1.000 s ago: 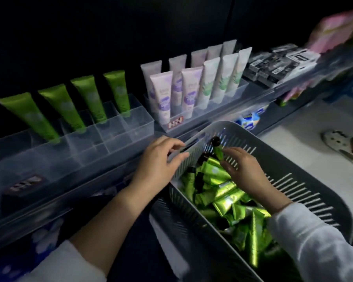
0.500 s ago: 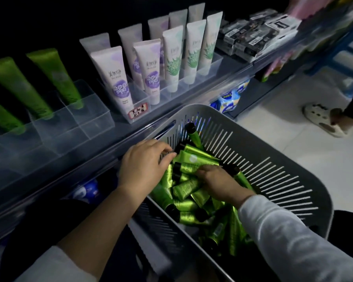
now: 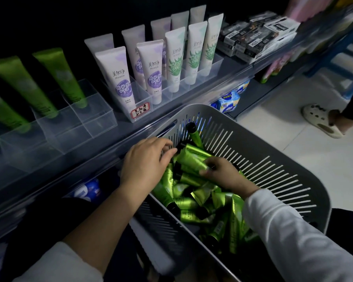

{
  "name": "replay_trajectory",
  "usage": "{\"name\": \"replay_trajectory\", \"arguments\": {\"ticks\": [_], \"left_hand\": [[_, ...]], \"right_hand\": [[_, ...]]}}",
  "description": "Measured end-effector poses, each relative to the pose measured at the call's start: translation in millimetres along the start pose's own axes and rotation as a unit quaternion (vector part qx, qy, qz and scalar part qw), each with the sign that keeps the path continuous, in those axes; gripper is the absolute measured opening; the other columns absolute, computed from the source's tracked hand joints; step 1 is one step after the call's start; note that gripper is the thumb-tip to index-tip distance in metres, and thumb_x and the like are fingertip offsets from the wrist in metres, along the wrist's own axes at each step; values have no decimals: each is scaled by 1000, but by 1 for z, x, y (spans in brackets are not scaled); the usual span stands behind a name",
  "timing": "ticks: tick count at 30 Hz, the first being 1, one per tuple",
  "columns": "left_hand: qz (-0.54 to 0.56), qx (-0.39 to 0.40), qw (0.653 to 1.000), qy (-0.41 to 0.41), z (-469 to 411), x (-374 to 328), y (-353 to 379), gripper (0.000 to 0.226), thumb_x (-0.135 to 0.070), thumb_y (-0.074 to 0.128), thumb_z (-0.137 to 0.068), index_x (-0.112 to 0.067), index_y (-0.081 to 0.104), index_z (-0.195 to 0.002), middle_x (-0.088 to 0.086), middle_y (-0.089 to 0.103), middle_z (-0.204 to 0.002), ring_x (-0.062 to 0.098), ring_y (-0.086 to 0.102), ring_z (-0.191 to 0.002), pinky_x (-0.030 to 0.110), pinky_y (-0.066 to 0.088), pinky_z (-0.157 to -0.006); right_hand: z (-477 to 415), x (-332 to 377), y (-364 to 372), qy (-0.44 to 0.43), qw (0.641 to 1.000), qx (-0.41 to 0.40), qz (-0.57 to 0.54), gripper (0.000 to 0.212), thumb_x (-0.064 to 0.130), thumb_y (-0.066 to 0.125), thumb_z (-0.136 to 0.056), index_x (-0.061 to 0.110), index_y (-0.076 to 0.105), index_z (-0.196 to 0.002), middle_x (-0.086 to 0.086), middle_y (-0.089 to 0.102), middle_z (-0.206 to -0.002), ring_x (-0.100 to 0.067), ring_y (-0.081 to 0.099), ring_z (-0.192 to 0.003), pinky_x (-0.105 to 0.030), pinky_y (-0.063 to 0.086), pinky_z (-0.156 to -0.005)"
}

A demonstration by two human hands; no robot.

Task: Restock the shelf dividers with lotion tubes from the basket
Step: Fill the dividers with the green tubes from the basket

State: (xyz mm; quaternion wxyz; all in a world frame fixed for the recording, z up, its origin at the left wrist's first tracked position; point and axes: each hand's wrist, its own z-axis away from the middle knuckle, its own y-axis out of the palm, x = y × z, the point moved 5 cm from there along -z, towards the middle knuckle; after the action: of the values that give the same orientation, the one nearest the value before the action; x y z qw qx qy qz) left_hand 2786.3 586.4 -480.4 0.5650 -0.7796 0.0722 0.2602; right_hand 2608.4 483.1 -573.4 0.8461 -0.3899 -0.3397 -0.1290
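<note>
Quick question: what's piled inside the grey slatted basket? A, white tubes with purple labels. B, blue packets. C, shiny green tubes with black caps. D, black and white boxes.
C: the green tubes heaped in the basket are glossy with black caps, and the right hand grips a few of them.

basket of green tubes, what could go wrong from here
1. The green tubes lie tangled, so the right hand pulling one may drag others out of the basket.
2. The left hand sits at the basket's rim; what else supports it is hidden, so letting go might tip it.
3. The shelf tubes lean in their clear dividers; a bump could topple them.
</note>
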Motion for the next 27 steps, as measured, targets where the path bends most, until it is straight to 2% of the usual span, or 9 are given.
{"name": "replay_trajectory", "arguments": {"ticks": [3, 5, 8, 11, 16, 19, 22, 25, 27], "left_hand": [[23, 0, 1000, -11, -1, 2, 0, 31, -37, 53, -91, -23, 58, -118, -11, 65, -99, 15, 59, -92, 32, 46, -78], [37, 13, 999, -10, -1, 3, 1, 39, -40, 51, -90, -28, 50, -127, -16, 63, -108, 11, 58, -96, 32, 45, -81], [90, 34, 995, -13, -2, 4, -1, 55, -51, 52, -84, -35, 39, -135, -29, 55, -115, 3, 57, -96, 30, 44, -81], [173, 64, 983, -14, -3, 6, -3, 71, -72, 48, -73, -41, 35, -135, -43, 47, -111, -1, 57, -94, 29, 45, -80], [303, 122, 945, -27, -5, 15, -2, 41, -64, 61, -71, -39, 61, -104, -17, 66, -103, -5, 56, -87, 26, 43, -77], [243, 100, 964, -35, -6, 18, 0, 51, -70, 52, -65, -29, 67, -91, -5, 64, -85, 5, 52, -69, 28, 41, -64], [124, 46, 991, -32, -4, 16, -3, 53, -68, 52, -74, -21, 64, -97, -6, 51, -77, 18, 49, -74, 31, 37, -63], [65, 17, 998, -9, -3, 10, -5, 40, -52, 49, -84, -14, 58, -95, -8, 48, -79, 17, 43, -80, 30, 28, -65], [49, -1, 999, 5, -2, 9, -5, 31, -45, 52, -88, -14, 55, -92, -2, 57, -86, 22, 49, -84, 30, 29, -67]], "right_hand": [[12, 10, -5, 58, 920, 33, -386, 12, 16, 52, -92, 7, 60, -92, -1, 67, -65, -12, 61, -54, -19, 48, -48], [20, 22, -2, 63, 845, 99, -521, 16, 17, 48, -89, 6, 60, -89, -4, 68, -69, -15, 63, -56, -23, 53, -52], [33, 37, 8, 62, 780, 227, -580, 29, 22, 55, -80, 2, 64, -99, -5, 66, -74, -13, 61, -57, -24, 54, -52], [42, 47, 18, 34, 759, 337, -556, 40, 23, 76, -68, 2, 69, -102, -5, 66, -78, -12, 60, -57, -22, 52, -51], [46, 58, 29, 27, 798, 389, -459, 36, 25, 67, -74, 2, 69, -101, -3, 65, -75, -9, 58, -54, -17, 48, -47], [37, 56, 26, 58, 834, 334, -436, 33, 19, 50, -82, 2, 61, -107, -9, 68, -81, -14, 63, -56, -20, 52, -50], [19, 38, 20, 64, 881, 270, -382, 31, 16, 49, -90, 2, 59, -115, -16, 65, -101, -26, 66, -83, -31, 55, -71], [-6, 4, 3, 14, 993, 89, -82, 24, 9, 55, -91, 9, 61, -114, -8, 65, -106, -23, 60, -100, -30, 49, -79], [-12, -10, -2, -45, 979, 34, 196, 33, 12, 61, -85, 16, 62, -117, -5, 63, -117, -22, 59, -108, -29, 46, -88]]}}
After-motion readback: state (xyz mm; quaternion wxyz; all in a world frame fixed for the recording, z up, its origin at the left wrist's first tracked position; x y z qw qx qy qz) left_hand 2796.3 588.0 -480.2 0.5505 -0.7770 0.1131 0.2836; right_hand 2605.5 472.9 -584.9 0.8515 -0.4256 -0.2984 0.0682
